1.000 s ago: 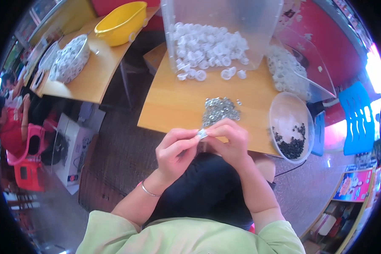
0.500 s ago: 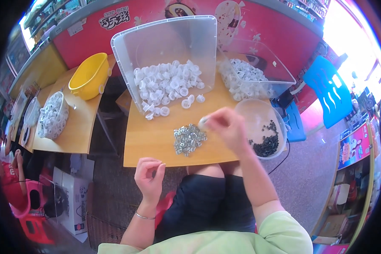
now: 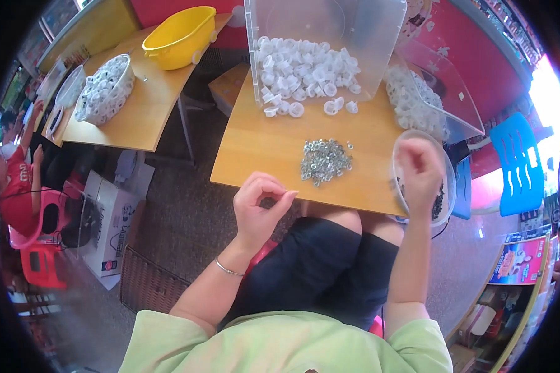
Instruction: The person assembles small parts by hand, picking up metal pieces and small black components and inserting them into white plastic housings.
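Observation:
My left hand [image 3: 262, 208] hovers off the table's near edge, thumb and forefinger pinched; anything between the tips is too small to make out. My right hand [image 3: 422, 174] is curled over a round translucent bowl [image 3: 410, 135] of small black parts [image 3: 439, 205], partly covering them. Its fingertips are blurred and I cannot see what they hold. Between and beyond my hands lies a pile of small shiny metal pieces [image 3: 325, 161]. Farther back, white plastic caps [image 3: 311, 68] spill from a clear bin [image 3: 379, 68] tipped on its side; a few loose caps [image 3: 333, 106] sit in front.
A second clear container [image 3: 466, 118] with white pieces stands at the back right, near a blue chair [image 3: 518, 165]. On another table to the left are a yellow tub [image 3: 179, 38] and a basket of white parts [image 3: 106, 90]. A person in red [image 3: 18, 186] sits far left.
My right hand has moved right, from beside the metal pile to over the bowl; the white piece in its fingers no longer shows. My left hand stays pinched. The whole view has shifted.

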Available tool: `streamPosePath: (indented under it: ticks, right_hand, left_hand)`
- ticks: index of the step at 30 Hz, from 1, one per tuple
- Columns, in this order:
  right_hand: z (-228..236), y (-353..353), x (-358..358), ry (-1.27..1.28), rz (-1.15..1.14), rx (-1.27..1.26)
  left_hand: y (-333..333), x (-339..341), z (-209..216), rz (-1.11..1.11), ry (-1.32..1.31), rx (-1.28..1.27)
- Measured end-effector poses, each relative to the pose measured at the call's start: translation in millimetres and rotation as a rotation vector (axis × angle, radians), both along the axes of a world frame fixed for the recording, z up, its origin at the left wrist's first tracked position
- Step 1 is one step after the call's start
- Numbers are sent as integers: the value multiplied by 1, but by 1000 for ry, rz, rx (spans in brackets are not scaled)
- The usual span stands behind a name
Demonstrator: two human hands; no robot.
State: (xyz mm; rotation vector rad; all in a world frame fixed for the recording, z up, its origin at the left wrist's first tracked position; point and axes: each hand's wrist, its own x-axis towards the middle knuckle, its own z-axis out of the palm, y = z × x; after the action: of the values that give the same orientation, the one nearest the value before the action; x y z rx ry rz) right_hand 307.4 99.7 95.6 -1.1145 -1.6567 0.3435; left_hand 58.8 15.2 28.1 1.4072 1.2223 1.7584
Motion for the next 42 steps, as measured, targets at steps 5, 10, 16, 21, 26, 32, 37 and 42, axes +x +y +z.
streamPosePath:
  ticks: [5,10,16,21,26,32,37,42]
  right_hand:
    - [-39,-37,-38,109,152,-159]
    - [-70,-44,-41,88,170,-214]
    - [-89,-45,-40,115,149,-313]
    - [-96,-44,-42,-64,189,-221]
    - [-95,-44,-42,-31,185,-253]
    - [-89,-47,-44,-42,168,-225]
    - [-87,-42,-43,-51,162,-239]
    - [-57,-11,-53,-331,136,-28]
  left_hand:
    - [-2,0,-3,0,0,40]
    - [-2,1,-6,16,-22,73]
    - [-1,1,-2,25,-18,69]
    - [0,-1,-6,28,46,84]
    - [-1,-1,-5,17,84,129]
    - [-3,0,-2,46,163,189]
    - [0,3,-5,31,87,192]
    - [-3,1,-6,-10,20,103]
